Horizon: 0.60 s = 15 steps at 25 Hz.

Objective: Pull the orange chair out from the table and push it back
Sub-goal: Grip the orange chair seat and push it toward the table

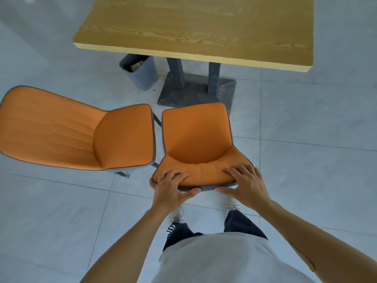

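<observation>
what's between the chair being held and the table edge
In the head view, only bare floor tile and the table's grey base; the held chair stands clear of the table.

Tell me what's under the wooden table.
Under the table: its grey pedestal base and a grey bin holding some litter. The tabletop hides the bin's far side and everything further back.

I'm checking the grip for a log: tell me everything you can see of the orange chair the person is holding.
The orange chair has an orange padded seat and curved backrest, edged with dark piping over a grey outer shell. It stands upright on the tiled floor, fully clear of the table, its seat facing the table. The left hand and right hand grip the backrest's top edge, fingers over the front, thumbs behind. Its legs are hidden.
</observation>
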Each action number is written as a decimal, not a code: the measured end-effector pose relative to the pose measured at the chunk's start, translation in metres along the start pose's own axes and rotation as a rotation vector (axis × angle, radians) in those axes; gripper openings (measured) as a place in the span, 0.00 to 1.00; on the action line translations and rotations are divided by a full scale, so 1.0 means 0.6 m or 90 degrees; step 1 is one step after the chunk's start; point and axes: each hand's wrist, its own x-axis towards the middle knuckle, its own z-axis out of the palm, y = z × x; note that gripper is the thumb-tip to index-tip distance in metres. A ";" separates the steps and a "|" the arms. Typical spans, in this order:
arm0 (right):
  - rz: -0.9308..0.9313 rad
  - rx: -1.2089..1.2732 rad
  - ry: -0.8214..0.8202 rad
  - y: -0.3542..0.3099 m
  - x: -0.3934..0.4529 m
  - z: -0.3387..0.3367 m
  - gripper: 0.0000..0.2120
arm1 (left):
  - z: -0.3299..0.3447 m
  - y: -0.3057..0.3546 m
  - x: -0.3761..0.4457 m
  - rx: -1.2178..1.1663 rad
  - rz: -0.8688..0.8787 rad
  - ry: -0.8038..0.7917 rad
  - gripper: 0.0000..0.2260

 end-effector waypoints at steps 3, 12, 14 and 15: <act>0.086 0.020 0.035 -0.056 0.001 0.028 0.40 | -0.027 -0.040 0.017 0.018 0.047 -0.031 0.37; 0.169 0.032 0.111 -0.124 -0.011 0.077 0.40 | -0.049 -0.108 0.049 0.013 0.200 0.017 0.33; 0.156 0.022 0.096 -0.118 -0.006 0.077 0.40 | -0.044 -0.110 0.051 0.017 0.211 0.059 0.31; 0.150 0.016 0.091 -0.116 -0.003 0.079 0.40 | -0.045 -0.112 0.053 0.027 0.214 0.075 0.30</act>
